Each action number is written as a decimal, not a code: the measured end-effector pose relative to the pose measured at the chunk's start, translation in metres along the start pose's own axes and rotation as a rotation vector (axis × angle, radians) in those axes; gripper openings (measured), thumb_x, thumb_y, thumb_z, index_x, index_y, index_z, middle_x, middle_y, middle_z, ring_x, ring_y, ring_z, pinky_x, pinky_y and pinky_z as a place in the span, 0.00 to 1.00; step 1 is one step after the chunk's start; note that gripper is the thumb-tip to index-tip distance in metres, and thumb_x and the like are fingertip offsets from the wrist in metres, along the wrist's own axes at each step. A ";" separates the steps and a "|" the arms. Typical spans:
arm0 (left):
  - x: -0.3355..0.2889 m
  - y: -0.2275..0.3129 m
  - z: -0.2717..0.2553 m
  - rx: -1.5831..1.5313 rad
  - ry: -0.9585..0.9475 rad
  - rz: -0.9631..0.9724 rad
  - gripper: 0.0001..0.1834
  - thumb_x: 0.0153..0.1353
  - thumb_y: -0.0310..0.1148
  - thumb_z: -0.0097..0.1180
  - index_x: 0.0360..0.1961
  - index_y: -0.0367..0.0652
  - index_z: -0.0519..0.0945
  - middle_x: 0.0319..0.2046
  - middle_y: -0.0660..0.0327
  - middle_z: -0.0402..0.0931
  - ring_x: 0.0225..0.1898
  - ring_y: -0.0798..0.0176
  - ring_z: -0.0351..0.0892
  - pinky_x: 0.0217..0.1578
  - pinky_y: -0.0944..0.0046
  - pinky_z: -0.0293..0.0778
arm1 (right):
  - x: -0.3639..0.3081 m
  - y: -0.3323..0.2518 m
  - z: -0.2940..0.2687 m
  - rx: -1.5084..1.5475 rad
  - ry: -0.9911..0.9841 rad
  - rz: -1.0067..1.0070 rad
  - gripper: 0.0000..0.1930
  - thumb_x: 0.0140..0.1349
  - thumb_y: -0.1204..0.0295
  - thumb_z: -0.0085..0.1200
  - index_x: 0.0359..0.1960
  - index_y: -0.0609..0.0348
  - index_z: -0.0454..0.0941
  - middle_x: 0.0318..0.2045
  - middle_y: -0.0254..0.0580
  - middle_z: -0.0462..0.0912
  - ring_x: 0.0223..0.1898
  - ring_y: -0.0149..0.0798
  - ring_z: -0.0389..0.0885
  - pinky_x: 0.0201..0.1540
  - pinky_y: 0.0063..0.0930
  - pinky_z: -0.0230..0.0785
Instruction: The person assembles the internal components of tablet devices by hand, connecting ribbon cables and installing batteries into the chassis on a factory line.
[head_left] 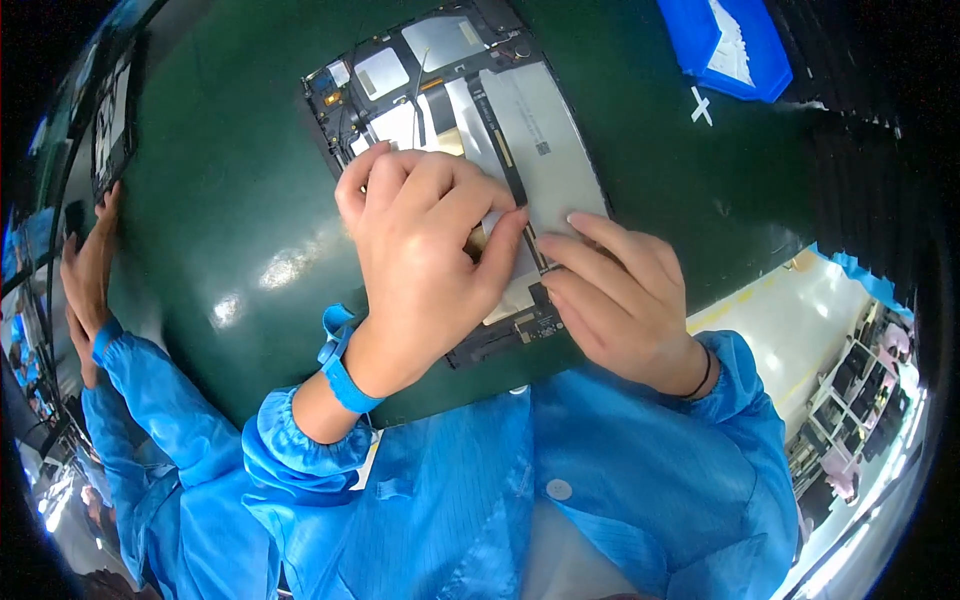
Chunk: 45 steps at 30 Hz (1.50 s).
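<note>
An opened tablet (565, 150) lies tilted on the green table, its inner side up, with silver plates, wiring and a large grey battery panel showing. Down its middle runs a dark flat cable (495, 130) with lighter bars on it. My left hand (425, 240) reaches over the tablet and hides part of it; its thumb and index finger pinch together at the cable. From the right, my right hand (630, 290) has its thumb and a finger closed around the cable's lower stretch, while another fingertip rests on the grey panel. The exact grip is partly hidden beneath the fingers.
A blue bin (765, 75) with white pieces stands at the far right, and a white cross-shaped piece (701, 106) lies beside it. At the left, a co-worker's hands (90, 265) are near another dark device (115, 120). The green table's (230, 180) right edge borders a pale floor.
</note>
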<state>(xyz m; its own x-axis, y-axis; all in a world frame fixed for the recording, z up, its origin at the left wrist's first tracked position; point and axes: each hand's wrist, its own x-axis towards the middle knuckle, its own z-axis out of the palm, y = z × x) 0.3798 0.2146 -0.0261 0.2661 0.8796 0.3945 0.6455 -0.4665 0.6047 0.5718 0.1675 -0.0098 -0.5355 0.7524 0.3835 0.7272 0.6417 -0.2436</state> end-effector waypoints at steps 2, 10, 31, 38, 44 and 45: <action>-0.001 0.000 -0.001 -0.006 0.005 -0.006 0.07 0.43 0.28 0.68 0.24 0.48 0.80 0.27 0.70 0.75 0.39 0.59 0.72 0.56 0.50 0.58 | 0.001 0.001 -0.006 0.006 -0.097 -0.062 0.08 0.51 0.71 0.55 0.33 0.58 0.79 0.47 0.41 0.82 0.56 0.43 0.77 0.51 0.34 0.70; -0.001 -0.002 -0.005 -0.012 -0.013 -0.012 0.06 0.44 0.27 0.66 0.23 0.48 0.80 0.27 0.68 0.73 0.39 0.58 0.71 0.56 0.50 0.58 | 0.009 -0.015 -0.022 -0.087 -0.247 -0.141 0.13 0.56 0.67 0.53 0.38 0.63 0.77 0.46 0.47 0.83 0.60 0.51 0.74 0.55 0.42 0.69; -0.004 0.012 -0.008 0.136 -0.122 -0.098 0.49 0.32 0.43 0.77 0.61 0.52 0.70 0.65 0.48 0.58 0.69 0.36 0.48 0.68 0.37 0.40 | 0.028 0.049 0.030 0.476 -0.042 0.216 0.29 0.63 0.71 0.48 0.67 0.58 0.59 0.70 0.57 0.57 0.71 0.57 0.53 0.70 0.44 0.44; -0.005 0.012 -0.011 0.126 -0.139 -0.099 0.49 0.33 0.44 0.76 0.62 0.54 0.70 0.66 0.48 0.58 0.70 0.37 0.48 0.68 0.34 0.39 | 0.029 0.046 0.033 0.655 -0.011 0.259 0.33 0.62 0.67 0.51 0.69 0.60 0.57 0.72 0.58 0.51 0.70 0.56 0.55 0.70 0.43 0.45; -0.031 -0.005 -0.014 -0.087 0.371 -0.115 0.53 0.50 0.40 0.66 0.70 0.33 0.48 0.70 0.39 0.46 0.72 0.34 0.41 0.69 0.36 0.35 | 0.026 0.064 0.026 0.165 -0.149 0.401 0.35 0.63 0.64 0.51 0.69 0.65 0.56 0.72 0.60 0.51 0.74 0.56 0.45 0.72 0.44 0.37; -0.046 -0.015 0.002 -0.250 0.327 -0.218 0.50 0.54 0.39 0.63 0.70 0.32 0.47 0.70 0.39 0.44 0.72 0.35 0.40 0.69 0.39 0.35 | 0.019 0.060 0.025 0.153 -0.123 0.364 0.35 0.63 0.64 0.51 0.69 0.65 0.56 0.72 0.60 0.51 0.74 0.56 0.45 0.72 0.44 0.37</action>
<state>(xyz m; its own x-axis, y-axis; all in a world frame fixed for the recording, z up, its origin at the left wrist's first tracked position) 0.3597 0.1815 -0.0548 -0.1226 0.9026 0.4127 0.4584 -0.3173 0.8302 0.5950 0.2243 -0.0391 -0.3094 0.9405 0.1405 0.8112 0.3382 -0.4771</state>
